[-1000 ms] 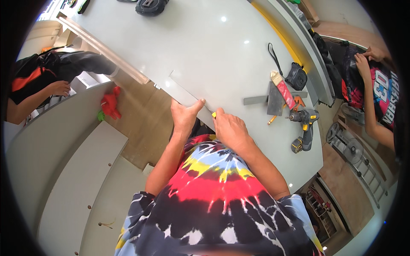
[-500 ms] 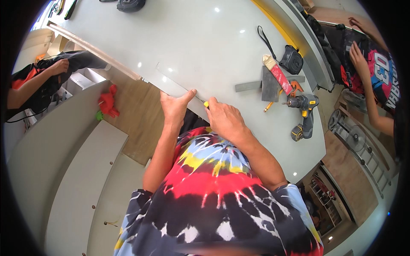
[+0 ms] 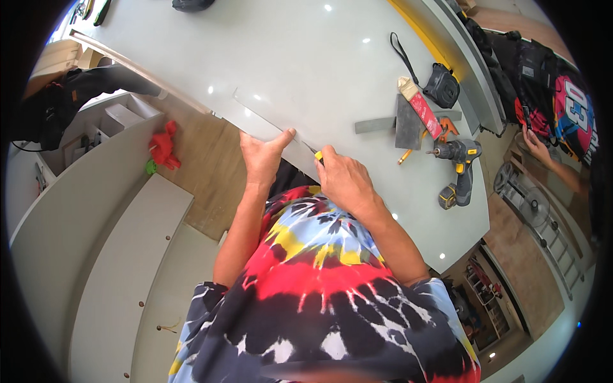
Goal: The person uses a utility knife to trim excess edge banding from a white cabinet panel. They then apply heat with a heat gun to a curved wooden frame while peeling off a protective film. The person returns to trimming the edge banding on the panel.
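Note:
My left hand (image 3: 263,156) grips a white strip (image 3: 258,127) at the table's near edge. Its thumb lies on top and points right; the other fingers are hidden below. A thin line runs along the strip toward the far left. In my right hand (image 3: 348,182) is a utility knife (image 3: 319,156) with a yellow and black handle. Most of the handle is hidden by my fingers. The slim blade points left, toward my left thumb, close to the strip's edge. A small gap separates the two hands.
On the white table (image 3: 306,64), to the right, lie a cordless drill (image 3: 456,163), a tape measure (image 3: 447,199), a black strapped case (image 3: 442,86), a red-labelled piece (image 3: 421,108), grey plates (image 3: 407,124) and a pencil (image 3: 404,156). Co-workers are at both sides.
My right hand has drawn the knife a little to the right, away from my left thumb. My left hand stays on the strip. The right-hand co-worker's arm has lowered; the left one has shifted.

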`<state>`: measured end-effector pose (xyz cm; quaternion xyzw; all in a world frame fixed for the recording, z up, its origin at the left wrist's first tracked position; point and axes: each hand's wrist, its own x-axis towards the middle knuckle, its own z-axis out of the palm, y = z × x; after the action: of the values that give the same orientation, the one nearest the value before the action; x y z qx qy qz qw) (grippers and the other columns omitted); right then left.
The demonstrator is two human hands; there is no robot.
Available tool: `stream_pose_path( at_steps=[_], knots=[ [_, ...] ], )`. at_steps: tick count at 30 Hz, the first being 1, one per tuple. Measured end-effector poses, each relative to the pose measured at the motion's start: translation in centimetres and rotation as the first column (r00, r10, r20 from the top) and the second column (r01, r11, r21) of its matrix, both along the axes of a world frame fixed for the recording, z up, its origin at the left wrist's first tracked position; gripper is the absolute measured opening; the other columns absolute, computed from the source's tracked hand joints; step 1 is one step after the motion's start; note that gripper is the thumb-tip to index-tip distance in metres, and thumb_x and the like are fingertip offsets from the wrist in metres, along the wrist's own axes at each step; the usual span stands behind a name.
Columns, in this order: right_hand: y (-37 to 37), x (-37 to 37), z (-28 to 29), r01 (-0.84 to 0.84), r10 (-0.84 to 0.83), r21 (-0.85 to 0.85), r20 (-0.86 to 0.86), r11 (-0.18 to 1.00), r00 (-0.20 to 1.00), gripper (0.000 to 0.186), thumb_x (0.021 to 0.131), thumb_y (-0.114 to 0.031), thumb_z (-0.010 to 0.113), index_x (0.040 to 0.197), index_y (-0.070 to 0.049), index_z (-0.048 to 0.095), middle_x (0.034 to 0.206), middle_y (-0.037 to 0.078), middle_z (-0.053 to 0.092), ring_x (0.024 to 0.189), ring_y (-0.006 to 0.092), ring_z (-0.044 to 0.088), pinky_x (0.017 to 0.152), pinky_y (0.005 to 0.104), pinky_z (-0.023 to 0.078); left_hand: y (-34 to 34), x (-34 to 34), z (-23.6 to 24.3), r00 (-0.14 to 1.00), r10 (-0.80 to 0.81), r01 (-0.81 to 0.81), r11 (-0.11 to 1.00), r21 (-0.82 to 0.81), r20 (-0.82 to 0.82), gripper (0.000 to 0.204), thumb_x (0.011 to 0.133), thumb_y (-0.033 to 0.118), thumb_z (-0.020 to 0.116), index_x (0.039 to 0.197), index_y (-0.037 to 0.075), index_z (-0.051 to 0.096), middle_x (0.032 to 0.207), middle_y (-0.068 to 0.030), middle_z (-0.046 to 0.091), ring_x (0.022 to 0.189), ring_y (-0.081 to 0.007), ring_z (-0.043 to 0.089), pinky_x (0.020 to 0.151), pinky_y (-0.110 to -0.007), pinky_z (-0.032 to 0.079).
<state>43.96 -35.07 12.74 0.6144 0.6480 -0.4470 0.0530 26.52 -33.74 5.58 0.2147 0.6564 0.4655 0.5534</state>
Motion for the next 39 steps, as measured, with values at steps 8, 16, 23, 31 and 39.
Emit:
stream_pose_path(
  at_steps=[8, 16, 23, 31, 39],
  knots=[
    [0.1, 0.0, -0.2, -0.046, 0.046, 0.002, -0.017, 0.999, 0.999, 0.024, 0.104, -0.023, 0.059, 0.102, 0.0, 0.052, 0.079, 0.027, 0.07, 0.079, 0.0501, 0.069, 0.072, 0.0588, 0.054, -0.1, -0.2, -0.5, 0.999, -0.035, 0.035, 0.999, 0.013, -0.027, 0.064, 0.078, -0.002, 0.084, 0.132, -0.003, 0.05, 0.119, -0.0117, 0.066, 0.105, -0.0203, 0.067, 0.093, -0.035, 0.056],
    [0.0, -1.4, 0.1, -0.136, 0.128, 0.047, 0.143, 0.99, 0.981, 0.016, 0.102, -0.016, 0.057, 0.099, -0.001, 0.055, 0.08, 0.023, 0.073, 0.077, 0.0415, 0.074, 0.069, 0.0514, 0.06, 0.1, -0.1, -0.5, 1.0, -0.01, 0.01, 0.999, 0.049, -0.016, 0.067, 0.076, -0.002, 0.085, 0.132, -0.004, 0.049, 0.121, -0.0125, 0.066, 0.106, -0.0205, 0.067, 0.093, -0.035, 0.056],
    [0.7, -1.6, 0.3, -0.209, 0.206, -0.003, 0.172, 0.978, 0.963, 0.012, 0.1, -0.012, 0.058, 0.099, 0.0, 0.055, 0.08, 0.024, 0.073, 0.078, 0.0408, 0.075, 0.07, 0.0501, 0.06, -0.1, -0.4, -0.6, 1.0, -0.028, 0.028, 1.0, 0.003, -0.006, 0.066, 0.075, -0.002, 0.085, 0.132, -0.004, 0.05, 0.118, -0.0116, 0.067, 0.104, -0.0208, 0.067, 0.092, -0.035, 0.057],
    [1.2, -2.0, -0.1, -0.224, 0.225, -0.029, 0.195, 0.974, 0.955, 0.019, 0.104, -0.017, 0.056, 0.1, 0.001, 0.055, 0.08, 0.025, 0.072, 0.08, 0.0431, 0.074, 0.072, 0.0528, 0.059, -0.2, -0.2, -0.3, 0.997, -0.035, 0.037, 0.999, 0.03, -0.075, 0.076, 0.073, 0.004, 0.09, 0.135, -0.004, 0.046, 0.124, -0.014, 0.062, 0.111, -0.023, 0.064, 0.096, -0.038, 0.054],
    [0.4, -0.9, -0.5, -0.163, 0.161, 0.012, 0.114, 0.987, 0.98, 0.02, 0.104, -0.018, 0.056, 0.101, 0.001, 0.055, 0.082, 0.024, 0.073, 0.079, 0.0437, 0.074, 0.071, 0.0535, 0.059, -0.5, 0.1, -0.5, 0.996, -0.049, 0.05, 0.999, 0.003, -0.068, 0.077, 0.074, 0.002, 0.09, 0.136, -0.005, 0.044, 0.126, -0.0147, 0.06, 0.112, -0.0229, 0.063, 0.095, -0.037, 0.055]
  ],
)
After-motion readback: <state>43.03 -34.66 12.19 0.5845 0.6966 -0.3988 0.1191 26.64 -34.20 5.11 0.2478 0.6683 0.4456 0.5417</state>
